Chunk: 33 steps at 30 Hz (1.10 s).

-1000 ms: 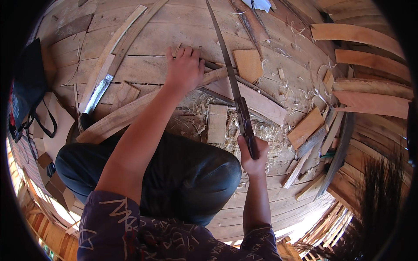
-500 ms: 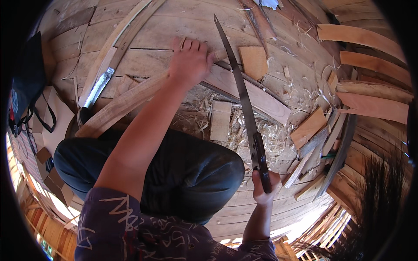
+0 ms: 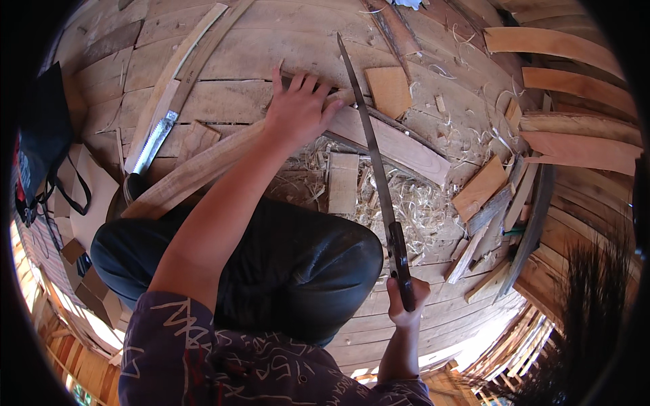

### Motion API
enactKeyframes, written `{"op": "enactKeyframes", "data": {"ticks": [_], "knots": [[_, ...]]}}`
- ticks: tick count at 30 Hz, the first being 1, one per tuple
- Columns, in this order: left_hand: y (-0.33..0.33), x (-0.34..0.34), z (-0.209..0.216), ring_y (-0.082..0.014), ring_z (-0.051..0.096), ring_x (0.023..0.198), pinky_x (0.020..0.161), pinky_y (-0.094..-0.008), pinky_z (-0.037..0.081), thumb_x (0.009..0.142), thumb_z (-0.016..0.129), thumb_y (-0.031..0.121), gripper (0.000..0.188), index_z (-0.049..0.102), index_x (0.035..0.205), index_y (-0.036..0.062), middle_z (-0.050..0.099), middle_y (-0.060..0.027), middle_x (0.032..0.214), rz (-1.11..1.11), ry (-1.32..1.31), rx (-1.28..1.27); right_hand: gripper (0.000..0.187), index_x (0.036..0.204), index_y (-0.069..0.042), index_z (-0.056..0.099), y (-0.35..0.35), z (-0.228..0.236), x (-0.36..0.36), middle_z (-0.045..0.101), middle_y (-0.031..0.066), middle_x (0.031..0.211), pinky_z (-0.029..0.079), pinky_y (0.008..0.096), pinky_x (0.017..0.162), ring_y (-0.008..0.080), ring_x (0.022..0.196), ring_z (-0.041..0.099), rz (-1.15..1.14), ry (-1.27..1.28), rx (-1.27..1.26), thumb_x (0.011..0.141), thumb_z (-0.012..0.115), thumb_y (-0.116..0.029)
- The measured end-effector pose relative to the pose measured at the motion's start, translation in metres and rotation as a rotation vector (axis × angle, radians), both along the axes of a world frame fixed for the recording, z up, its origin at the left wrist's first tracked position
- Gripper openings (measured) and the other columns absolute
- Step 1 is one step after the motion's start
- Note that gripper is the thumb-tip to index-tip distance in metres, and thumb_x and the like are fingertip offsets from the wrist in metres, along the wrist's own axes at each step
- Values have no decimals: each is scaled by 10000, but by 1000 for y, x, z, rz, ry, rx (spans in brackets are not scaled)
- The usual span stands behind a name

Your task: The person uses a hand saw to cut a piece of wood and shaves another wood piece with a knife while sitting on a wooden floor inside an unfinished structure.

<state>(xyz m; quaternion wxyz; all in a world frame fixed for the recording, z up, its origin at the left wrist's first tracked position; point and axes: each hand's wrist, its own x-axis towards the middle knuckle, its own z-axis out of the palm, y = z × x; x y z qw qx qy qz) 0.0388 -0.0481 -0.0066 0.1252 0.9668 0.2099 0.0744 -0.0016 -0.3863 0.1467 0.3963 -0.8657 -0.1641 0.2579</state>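
Observation:
My right hand [image 3: 407, 299] is closed around the dark handle of a handsaw [image 3: 378, 159]. The long thin blade points away from me and passes just right of my left hand, by the end of a wooden board [image 3: 193, 169]. On that board's far end rests my left hand [image 3: 298, 111], fingers spread and stretched out, thumb toward the blade. My forearm covers part of the board, which slants back toward my left knee. Beneath the blade lies another pale plank [image 3: 393, 143]. Whether the saw teeth touch the board is hard to tell.
Wood shavings [image 3: 420, 203] and a short block [image 3: 343, 183] lie before my knees. A second saw with a bright blade [image 3: 154, 142] rests at the left beside long strips. Offcuts [image 3: 479, 187] and curved slats [image 3: 575, 84] sit at the right. A black bag [image 3: 44, 135] is far left.
The fingers of my left hand have spread farther apart on the board. The saw has shifted slightly, its tip now a little nearer to me, still in my right hand.

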Motion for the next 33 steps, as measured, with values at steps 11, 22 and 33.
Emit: {"op": "enactKeyframes", "data": {"ticks": [11,22,33], "knots": [[27,15,-7,-280,507,1198,1102,-651,134,998,358,366,416,614,1105,56,585,-120,1189,17,223,-101,290,578,-15,524,3,-2,-1,433,77,454,299,351,405,218,381,407,59,-76,-5,807,668,-118],[28,19,-16,-301,462,1232,1110,-655,125,982,381,297,347,579,1116,46,568,-126,1189,-4,183,-83,355,552,-26,460,5,0,24,410,61,453,262,336,409,178,379,370,38,15,13,806,691,-117],[24,16,-21,-293,493,1189,1105,-665,120,949,426,244,285,595,1048,38,595,-114,1153,33,104,-12,328,575,-18,470,3,-5,12,407,-2,479,214,289,425,79,441,337,74,-69,74,814,658,-141]]}}
